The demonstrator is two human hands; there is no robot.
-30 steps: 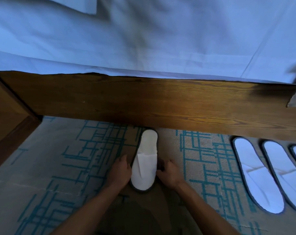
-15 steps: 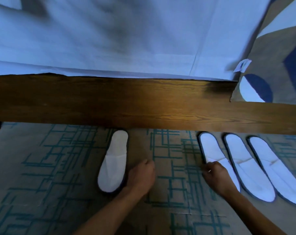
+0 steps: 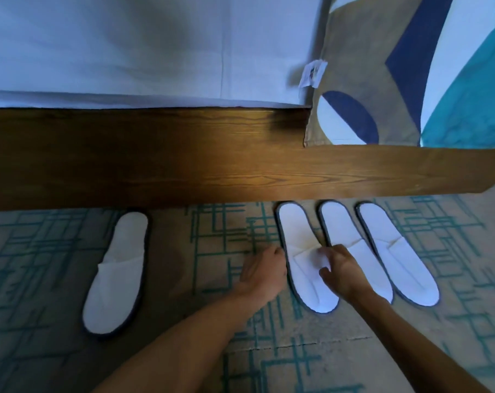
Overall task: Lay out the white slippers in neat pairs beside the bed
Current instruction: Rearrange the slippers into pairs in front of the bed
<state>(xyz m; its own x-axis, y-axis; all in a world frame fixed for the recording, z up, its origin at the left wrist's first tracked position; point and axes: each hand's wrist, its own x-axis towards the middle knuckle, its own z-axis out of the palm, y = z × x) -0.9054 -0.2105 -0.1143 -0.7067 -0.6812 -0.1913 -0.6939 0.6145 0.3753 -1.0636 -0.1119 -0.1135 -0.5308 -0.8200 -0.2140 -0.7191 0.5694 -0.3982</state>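
Four white slippers with dark edging lie on the carpet beside the wooden bed frame [image 3: 184,165], heels toward the frame. One slipper [image 3: 118,268] lies alone at the left. Three lie side by side at the right. My left hand [image 3: 264,272] presses with curled fingers against the left edge of the leftmost of these three slippers [image 3: 294,231]. My right hand [image 3: 343,272] pinches its upper strap from the right. That hand covers part of the middle slipper [image 3: 340,228]. The right slipper [image 3: 396,259] lies untouched.
A white sheet [image 3: 127,52] hangs over the bed frame, and a patterned brown, blue and teal cover [image 3: 411,66] drapes over it at the right. The beige carpet [image 3: 42,279] with teal lines shows bare between the lone slipper and the three.
Both hands left the lone slipper and moved right to the group of three. My right hand arrived first; my left hand has now joined it at the leftmost of them. The view shifted right.
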